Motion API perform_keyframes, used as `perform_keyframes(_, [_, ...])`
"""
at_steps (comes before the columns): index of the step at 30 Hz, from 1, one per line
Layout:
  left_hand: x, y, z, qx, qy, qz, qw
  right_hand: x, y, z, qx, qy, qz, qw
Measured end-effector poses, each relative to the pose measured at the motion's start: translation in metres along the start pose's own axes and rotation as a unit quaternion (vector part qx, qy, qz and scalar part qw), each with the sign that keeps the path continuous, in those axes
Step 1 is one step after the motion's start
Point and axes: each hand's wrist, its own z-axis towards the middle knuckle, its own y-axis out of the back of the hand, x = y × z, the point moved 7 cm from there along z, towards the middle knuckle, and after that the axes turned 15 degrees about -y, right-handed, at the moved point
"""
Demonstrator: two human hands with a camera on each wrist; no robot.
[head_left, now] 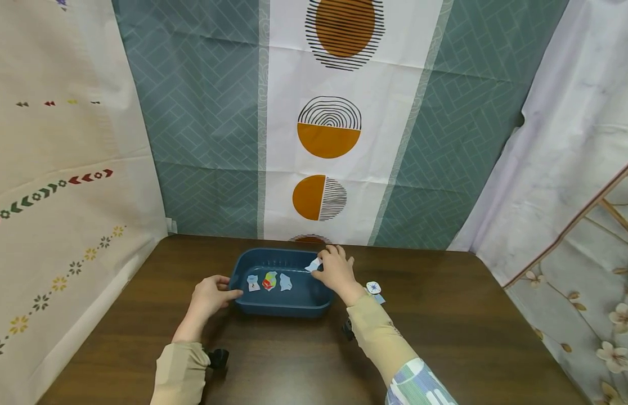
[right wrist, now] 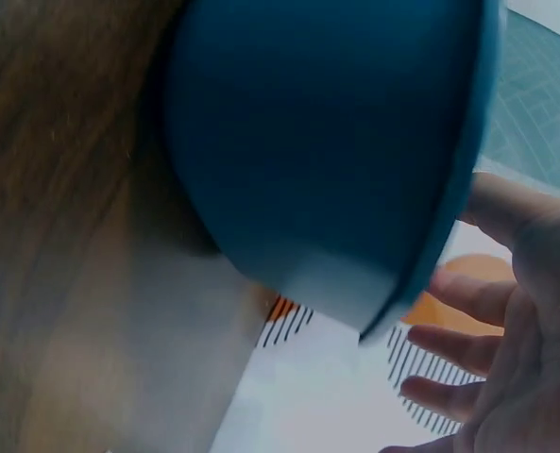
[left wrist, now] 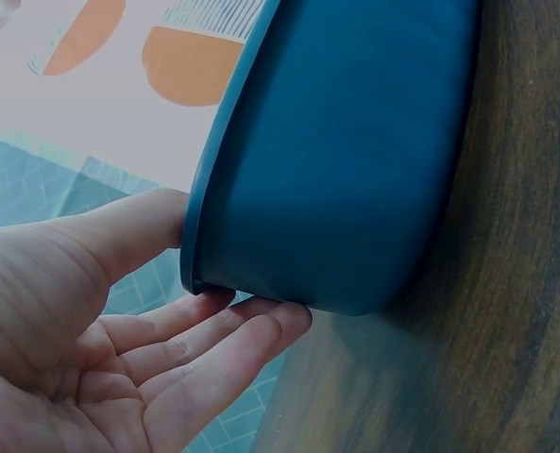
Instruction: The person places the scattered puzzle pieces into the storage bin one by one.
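Note:
A dark blue plastic basin [head_left: 294, 310] sits on the table. My left hand [head_left: 210, 295] grips its left end, the thumb over the rim and the fingers against the outer wall, as the basin's side [left wrist: 327, 179] shows in the left wrist view. Over the right end, my right hand [head_left: 337, 269] pinches a small white and light-blue paper cutout [head_left: 313, 265] between thumb and fingers; the other fingers are spread. Inside lie three cutouts in a row: a pale blue one [head_left: 253, 283], a multicoloured one [head_left: 269, 280] and another pale blue one [head_left: 286, 282].
Right of the basin, beside my right wrist, a white cutout with a blue star [head_left: 373, 288] lies on the brown wooden table [head_left: 445, 326], with a light-blue piece [head_left: 379, 298] by it. A patterned cloth [head_left: 207, 124] hangs behind the table's far edge. More cloth hangs at both sides.

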Motion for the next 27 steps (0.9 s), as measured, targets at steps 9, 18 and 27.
perform_keyframes(9, [-0.001, 0.0, 0.0, 0.0, -0.004, 0.004, 1.0, 0.014, -0.015, -0.006, 0.021, 0.019, -0.003, 0.9996])
perform_keyframes(18, [0.0, 0.0, -0.001, 0.0, -0.001, 0.003, 1.0, 0.017, -0.031, -0.005, 0.03, 0.027, -0.022, 0.999])
perform_keyframes(27, [0.001, 0.001, 0.0, 0.002, 0.0, 0.001, 1.0, 0.019, -0.041, -0.006, 0.041, 0.033, -0.041, 0.9978])
